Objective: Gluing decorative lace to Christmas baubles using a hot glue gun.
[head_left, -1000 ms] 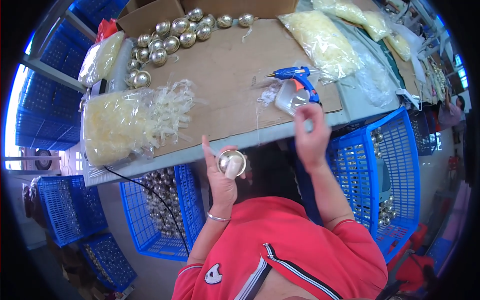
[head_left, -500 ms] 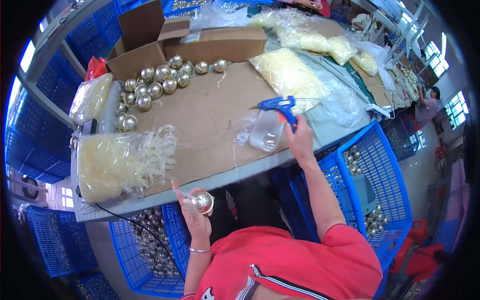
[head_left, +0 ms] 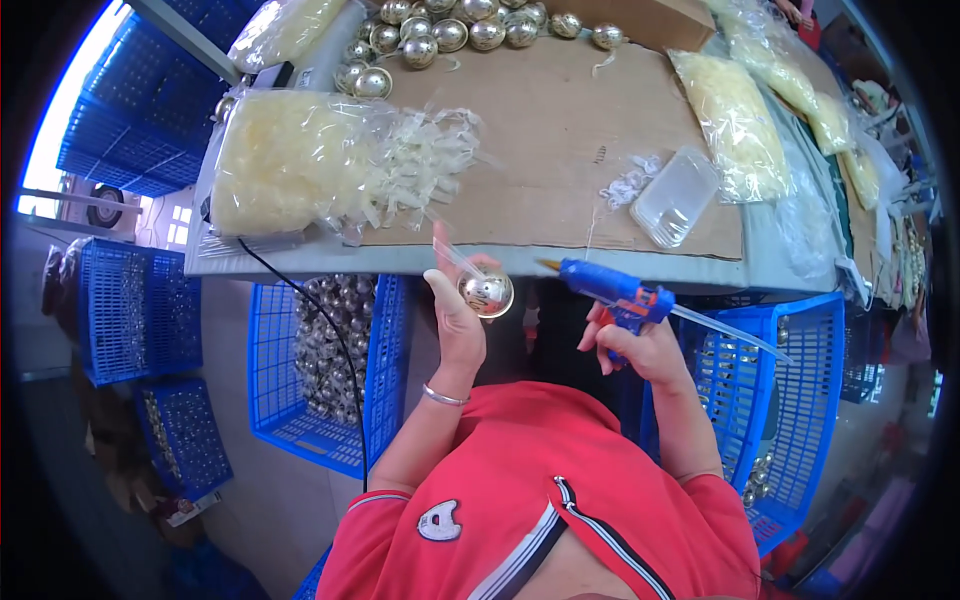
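Between the fingers of my left hand (head_left: 458, 318) is a shiny gold ball ornament (head_left: 486, 291), held in front of the table's near edge. A pale translucent ribbon strip (head_left: 452, 254) sticks out from the ball past my fingertips. My right hand (head_left: 640, 345) grips a blue hot glue gun (head_left: 612, 288) by its handle. Its nozzle points left toward the ball, with a gap between them. A clear glue stick (head_left: 730, 334) juts from the gun's back end.
On the cardboard-covered table (head_left: 540, 130) lie several gold balls (head_left: 487, 34), a bag of pale strips (head_left: 290, 165) spilling toward the middle, a clear plastic tray (head_left: 676, 197) and another bag (head_left: 733, 125). Blue crates (head_left: 300, 430) of balls stand below. A black cable (head_left: 335, 320) hangs at left.
My right hand has brought the glue gun from over the table down and left, nearer the ball. The left hand still holds the ball, and the view has tilted downward.
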### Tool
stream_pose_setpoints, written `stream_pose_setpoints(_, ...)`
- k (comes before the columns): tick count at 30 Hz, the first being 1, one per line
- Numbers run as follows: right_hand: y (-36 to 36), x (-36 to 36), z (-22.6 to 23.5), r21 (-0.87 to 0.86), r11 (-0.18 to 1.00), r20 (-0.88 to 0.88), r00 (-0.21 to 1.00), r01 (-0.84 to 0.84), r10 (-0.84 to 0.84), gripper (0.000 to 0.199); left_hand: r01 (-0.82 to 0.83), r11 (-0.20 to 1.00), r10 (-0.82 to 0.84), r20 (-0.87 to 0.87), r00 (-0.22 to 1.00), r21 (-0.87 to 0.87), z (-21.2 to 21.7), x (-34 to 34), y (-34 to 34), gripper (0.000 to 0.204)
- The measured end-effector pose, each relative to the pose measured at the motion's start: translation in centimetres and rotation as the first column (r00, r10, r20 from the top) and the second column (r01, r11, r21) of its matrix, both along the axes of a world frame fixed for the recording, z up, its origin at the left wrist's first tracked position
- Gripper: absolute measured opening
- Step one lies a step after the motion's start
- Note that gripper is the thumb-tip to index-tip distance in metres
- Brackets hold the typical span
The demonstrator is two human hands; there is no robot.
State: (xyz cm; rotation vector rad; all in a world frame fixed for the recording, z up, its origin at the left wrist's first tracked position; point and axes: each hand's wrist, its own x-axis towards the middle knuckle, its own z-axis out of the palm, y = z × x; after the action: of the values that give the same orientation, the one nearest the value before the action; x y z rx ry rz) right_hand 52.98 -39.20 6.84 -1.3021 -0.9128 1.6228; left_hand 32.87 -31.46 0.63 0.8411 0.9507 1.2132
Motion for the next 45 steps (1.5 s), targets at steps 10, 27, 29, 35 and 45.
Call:
stream_pose_setpoints(10, 0.6, -3.1, 0.2, 0.036, 0.996, 0.274, 0.959, -0.087, 0.074, 0.023, -0.008, 1.0, 0.009, -0.029, 1.0, 0.018, 0.2, 0.1, -0.1, 0.075)
stream_pose_setpoints(27, 0.7, -2.8, -0.2, 0.048, 0.996, 0.334, 0.941, -0.078, 0.057, 0.032, 0.003, 1.0, -0.003, 0.03, 1.0, -0.015, 0.7, 0.7, -0.1, 0.072)
stream_pose_setpoints(29, 0.6, -2.4, -0.4, 0.009, 0.997, 0.263, 0.962, -0.08, 0.075, 0.03, 0.024, 1.0, -0.024, 0.032, 0.999, -0.008, 0.3, 0.7, -0.1, 0.072)
stream_pose_setpoints(35, 1.5, 0.3, 0.4, -0.026, 0.998, 0.136, 0.989, 0.065, -0.061, 0.035, -0.097, 0.995, 0.097, 0.066, 0.993, 0.004, 1.1, -0.2, 0.2, 0.077)
stream_pose_setpoints(45, 7.5, 10.1, -0.4, 0.344, 0.855, 0.636, 0.574, 0.388, -0.516, 0.028, -0.114, 0.993, 0.115, 0.056, 0.992, -0.028, 0.7, -2.3, -0.3, 0.072)
